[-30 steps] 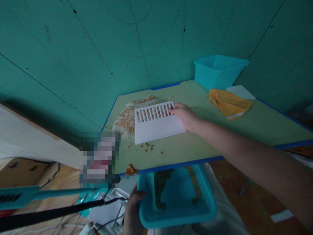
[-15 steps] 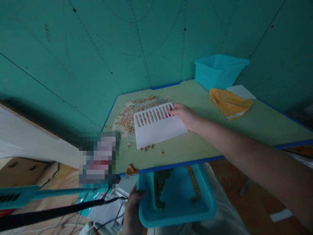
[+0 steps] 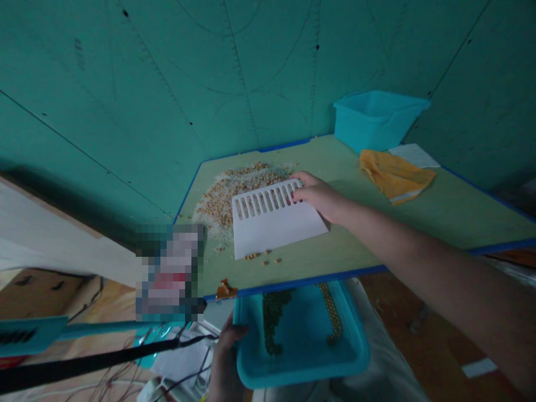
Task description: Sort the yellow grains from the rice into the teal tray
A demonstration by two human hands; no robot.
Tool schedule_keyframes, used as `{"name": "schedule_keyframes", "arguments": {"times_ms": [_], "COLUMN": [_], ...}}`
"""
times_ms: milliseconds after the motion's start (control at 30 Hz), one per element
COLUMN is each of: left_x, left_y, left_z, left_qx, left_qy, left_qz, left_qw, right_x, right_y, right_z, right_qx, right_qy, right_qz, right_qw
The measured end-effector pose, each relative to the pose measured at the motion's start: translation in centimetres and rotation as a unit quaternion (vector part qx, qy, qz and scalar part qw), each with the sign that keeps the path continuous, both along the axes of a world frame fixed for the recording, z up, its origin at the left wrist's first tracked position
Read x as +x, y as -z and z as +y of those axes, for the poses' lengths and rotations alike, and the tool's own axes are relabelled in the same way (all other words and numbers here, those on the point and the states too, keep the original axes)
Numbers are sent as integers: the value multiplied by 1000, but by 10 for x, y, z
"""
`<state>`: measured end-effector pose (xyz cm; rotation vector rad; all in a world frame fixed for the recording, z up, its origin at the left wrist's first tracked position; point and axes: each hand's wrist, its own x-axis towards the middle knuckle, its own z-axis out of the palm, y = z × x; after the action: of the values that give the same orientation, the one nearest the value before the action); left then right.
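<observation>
My right hand [image 3: 319,196] grips the slotted top edge of a white plastic scraper [image 3: 274,220] that stands tilted on the green table [image 3: 377,234]. Behind and left of the scraper lies a spread of yellow grains mixed with white rice [image 3: 226,195]. A few loose grains [image 3: 263,258] lie just in front of its lower edge. My left hand [image 3: 224,357] holds the left rim of a teal tray [image 3: 301,338] below the table's front edge. The tray holds a streak of green grains and a streak of yellow ones.
A teal bin [image 3: 374,118] stands at the table's back right, with an orange cloth [image 3: 393,176] and a white sheet [image 3: 414,154] beside it. A small orange scrap [image 3: 225,290] sits on the front edge. Cables and a teal tool [image 3: 29,335] lie at lower left.
The scraper has slid a little toward the front edge, pushing a few grains along. The tray stays under the edge.
</observation>
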<state>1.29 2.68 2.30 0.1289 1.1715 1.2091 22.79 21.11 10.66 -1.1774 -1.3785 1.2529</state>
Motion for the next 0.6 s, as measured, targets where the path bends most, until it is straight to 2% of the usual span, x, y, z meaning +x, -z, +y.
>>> {"name": "schedule_keyframes", "arguments": {"times_ms": [133,300,600], "left_x": [-2,-1,0], "left_y": [2,2,3], "left_z": [0,1,-1], "left_qx": [2,28,18], "left_qy": [3,5,5], "left_qz": [7,-15,-37], "left_qw": [1000,999,999], "right_x": [1,0,-3], "right_y": [-3,-3,-6], "right_z": [-2,-2,-5], "right_qx": [22,22,9], "right_qy": [-1,-21,-33], "right_qz": [-44,-36,-26], "right_qw": [999,999,999]}}
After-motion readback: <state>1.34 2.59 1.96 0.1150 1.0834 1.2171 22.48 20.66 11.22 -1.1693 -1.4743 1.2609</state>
